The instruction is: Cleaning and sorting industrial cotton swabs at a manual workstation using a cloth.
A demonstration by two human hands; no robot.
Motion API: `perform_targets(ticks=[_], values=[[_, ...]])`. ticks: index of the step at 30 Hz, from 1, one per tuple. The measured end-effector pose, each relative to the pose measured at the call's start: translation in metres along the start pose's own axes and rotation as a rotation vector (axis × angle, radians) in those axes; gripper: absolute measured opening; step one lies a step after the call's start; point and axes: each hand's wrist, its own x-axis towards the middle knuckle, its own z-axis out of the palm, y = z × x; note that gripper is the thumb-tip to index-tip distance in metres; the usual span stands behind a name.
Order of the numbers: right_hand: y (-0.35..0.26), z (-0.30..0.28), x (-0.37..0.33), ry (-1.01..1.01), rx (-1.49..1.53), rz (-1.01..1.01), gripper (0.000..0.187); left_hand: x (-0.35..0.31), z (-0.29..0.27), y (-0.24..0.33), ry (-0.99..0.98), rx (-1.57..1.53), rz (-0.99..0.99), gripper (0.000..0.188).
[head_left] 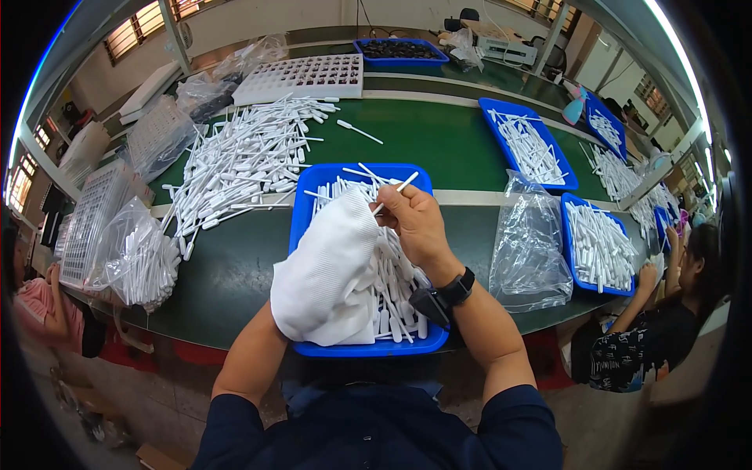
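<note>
A white ribbed cloth [329, 262] covers my left hand; its fingers are hidden beneath, and only the left forearm [257, 348] shows below. With thumb and fingers pinched, my right hand [421, 227] grips a slim white stick [406, 185] by the upper right edge of the cloth. Its lower end disappears behind the fingers and cloth. Under both hands sits a blue tray [368, 350] heaped with white sticks [395, 294], each with a thicker section. On my right wrist is a black band [457, 288] with a dark boxy piece beside it.
Loose white sticks [243, 149] are piled beyond the tray to the left. A white foam block with holes [301, 77] stands behind them. To the right lie a clear plastic bag [531, 251] and more blue trays [570, 235]. Co-workers sit at both sides.
</note>
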Motion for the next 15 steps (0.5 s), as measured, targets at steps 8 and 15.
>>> perform_targets(ticks=[8, 15], values=[[-0.046, -0.017, 0.028, -0.062, -0.717, 0.235, 0.032, 0.013, -0.01, -0.024, 0.042, -0.133, -0.061, 0.035], [-0.029, 0.005, 0.178, -0.397, -1.618, -0.33, 0.026, 0.011, -0.018, -0.058, 0.204, -0.289, -0.004, 0.037]])
